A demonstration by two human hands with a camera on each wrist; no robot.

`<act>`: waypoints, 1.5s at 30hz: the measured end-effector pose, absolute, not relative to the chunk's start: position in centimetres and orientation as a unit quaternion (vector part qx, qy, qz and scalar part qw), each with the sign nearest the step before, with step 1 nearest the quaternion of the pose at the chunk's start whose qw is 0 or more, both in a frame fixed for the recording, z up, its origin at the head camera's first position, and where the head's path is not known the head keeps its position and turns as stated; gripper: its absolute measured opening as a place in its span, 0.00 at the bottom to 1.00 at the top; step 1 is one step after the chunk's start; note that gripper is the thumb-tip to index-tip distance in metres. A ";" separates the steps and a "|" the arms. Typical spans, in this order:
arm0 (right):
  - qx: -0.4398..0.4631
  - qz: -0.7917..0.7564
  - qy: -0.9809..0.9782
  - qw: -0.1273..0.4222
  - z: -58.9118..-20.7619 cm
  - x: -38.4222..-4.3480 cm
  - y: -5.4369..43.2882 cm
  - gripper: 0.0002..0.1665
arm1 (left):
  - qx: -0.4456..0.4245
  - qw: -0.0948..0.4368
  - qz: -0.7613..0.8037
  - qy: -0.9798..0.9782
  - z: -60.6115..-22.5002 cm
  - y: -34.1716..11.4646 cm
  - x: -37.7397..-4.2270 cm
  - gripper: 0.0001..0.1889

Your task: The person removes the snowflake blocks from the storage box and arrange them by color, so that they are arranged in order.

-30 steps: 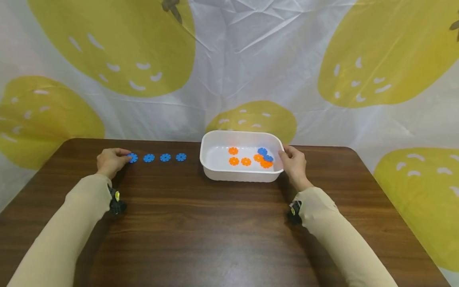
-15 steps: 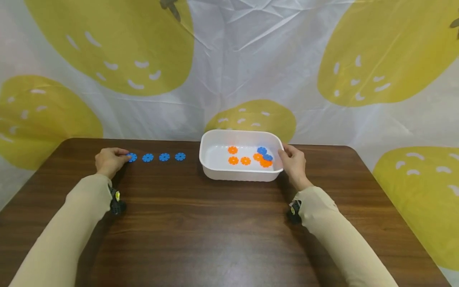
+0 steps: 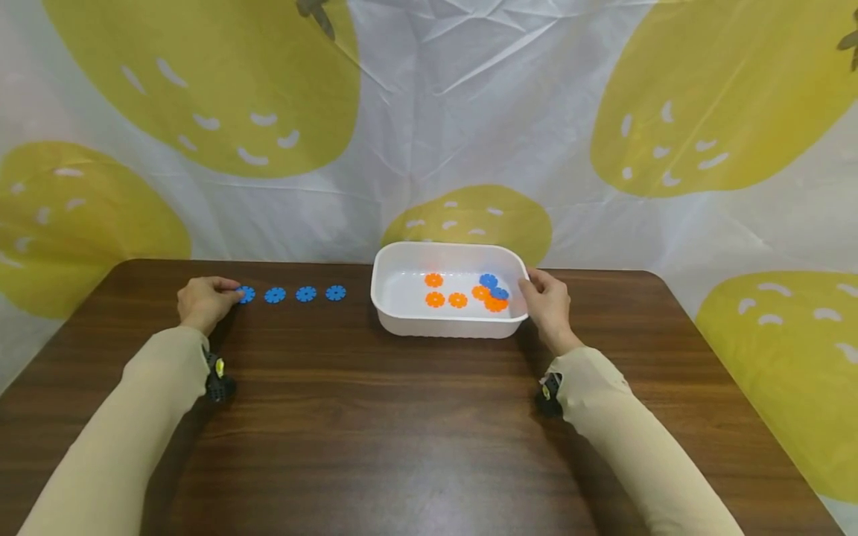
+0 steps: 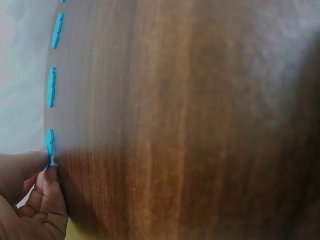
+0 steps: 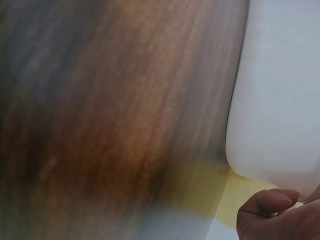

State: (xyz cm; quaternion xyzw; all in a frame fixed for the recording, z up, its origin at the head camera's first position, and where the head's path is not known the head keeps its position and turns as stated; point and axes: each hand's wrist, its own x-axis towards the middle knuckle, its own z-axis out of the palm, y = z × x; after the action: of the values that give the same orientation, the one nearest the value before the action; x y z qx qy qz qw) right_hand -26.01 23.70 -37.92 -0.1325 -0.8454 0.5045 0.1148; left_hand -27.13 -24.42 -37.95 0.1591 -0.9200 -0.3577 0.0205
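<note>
My left hand (image 3: 204, 304) pinches the leftmost blue notched plastic disc (image 3: 246, 295) at its left edge, between thumb and fingertips. It ends a row of several such discs along the table's far edge; another blue disc (image 3: 275, 295) lies just right of it. In the left wrist view the pinched disc (image 4: 49, 142) shows edge-on beyond the fingertips. My right hand (image 3: 550, 307) grips the right end of a white plastic basin (image 3: 442, 327), thumb at the rim, other fingers partly hidden outside. Within the basin are several orange notched discs (image 3: 458, 300) and two blue ones (image 3: 488, 281).
Both the row and the basin sit near the back edge of a dark wooden table (image 3: 402, 432). Right behind that edge hangs a white curtain (image 3: 429, 134) with large yellow fruit prints. Some discs at the basin's right end overlap in a heap.
</note>
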 end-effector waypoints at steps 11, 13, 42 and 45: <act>-0.129 0.508 -0.843 0.122 -38.1 -26.1 23.8 0.22 | 0.151 0.029 -0.353 -0.923 -38.2 -24.5 -27.2 0.19; -0.129 0.510 -0.842 0.122 -38.0 -26.1 23.8 0.22 | 0.146 0.037 -0.348 -0.925 -38.3 -24.6 -27.2 0.18; -0.125 0.519 -0.837 0.117 -38.0 -26.0 23.9 0.22 | -0.028 0.044 -0.484 -0.873 -34.9 -13.6 -27.7 0.20; -0.123 0.520 -0.836 0.122 -38.0 -26.1 23.9 0.22 | -0.043 0.029 -0.534 -0.844 -34.1 -10.8 -27.9 0.19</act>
State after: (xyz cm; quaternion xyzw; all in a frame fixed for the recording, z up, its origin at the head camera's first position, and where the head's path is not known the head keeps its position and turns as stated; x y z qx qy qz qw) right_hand -26.09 23.90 -38.04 -0.1230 -0.8363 0.5202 0.1220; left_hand -27.89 -10.76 -34.10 -0.0433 -0.8437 -0.5342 0.0289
